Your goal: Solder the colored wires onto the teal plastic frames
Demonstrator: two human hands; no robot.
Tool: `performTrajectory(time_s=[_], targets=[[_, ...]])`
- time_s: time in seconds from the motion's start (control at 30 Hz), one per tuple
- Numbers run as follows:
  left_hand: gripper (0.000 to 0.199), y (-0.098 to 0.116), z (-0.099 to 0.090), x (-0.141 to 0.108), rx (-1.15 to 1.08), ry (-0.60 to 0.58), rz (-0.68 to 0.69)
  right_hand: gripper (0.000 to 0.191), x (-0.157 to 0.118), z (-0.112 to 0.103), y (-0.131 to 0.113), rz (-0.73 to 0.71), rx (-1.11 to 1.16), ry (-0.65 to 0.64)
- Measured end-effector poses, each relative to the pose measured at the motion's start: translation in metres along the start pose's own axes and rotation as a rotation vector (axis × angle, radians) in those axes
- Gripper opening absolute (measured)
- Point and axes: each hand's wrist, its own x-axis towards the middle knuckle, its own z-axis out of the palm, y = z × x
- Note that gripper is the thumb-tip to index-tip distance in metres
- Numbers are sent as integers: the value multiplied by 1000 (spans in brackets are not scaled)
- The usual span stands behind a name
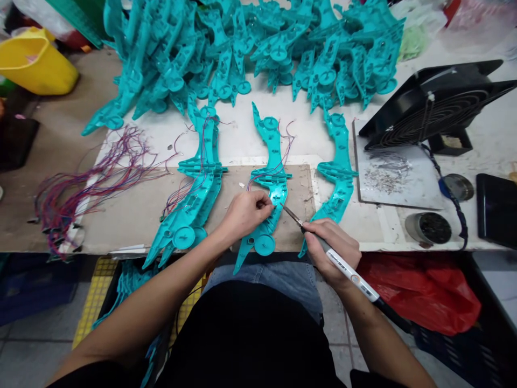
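My right hand (333,250) is wrapped round a white and grey soldering iron (351,275), its tip touching or just above the middle teal plastic part (272,143). Close to that tip, my left hand (248,213) is pinched over the same part; what its fingertips hold is too small to make out. Thin red and blue wires (287,143) run along the middle part. To the left lie stacked teal parts (208,145) with wires on them, and to the right rests another teal part (341,145) with no wires seen.
Many teal parts (278,32) are heaped at the back. A wire bundle (97,183) lies left. At right are a black fan (436,108), a board (367,183) with small metal bits, a round tin (432,229) and a black device (498,207). A yellow bucket (40,64) stands far left.
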Motion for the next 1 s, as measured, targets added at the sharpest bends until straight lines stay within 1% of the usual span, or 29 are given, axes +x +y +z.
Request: performTrajectory(time_s=[0.17,0.33,0.5,0.63,0.77,0.93,1.0], targets=[[10,3,-2,0,37,-17,21,25,-1,0,3,-34,17,-51],[10,6,-3,1,89,-21,46,24,0,1,5,-73,1,-91],[10,6,-3,2,87,-18,47,23,-2,1,6,-81,-15,-73],[10,5,-4,2,78,-32,35,22,-3,0,7,-84,-10,-107],[10,5,-4,2,70,-37,19,20,-1,0,7,-76,-24,-85],[10,5,-4,3,66,-40,23,18,-2,0,8,-85,-42,-132],[10,5,-4,3,67,-41,23,18,-3,-1,7,-79,-44,-113]])
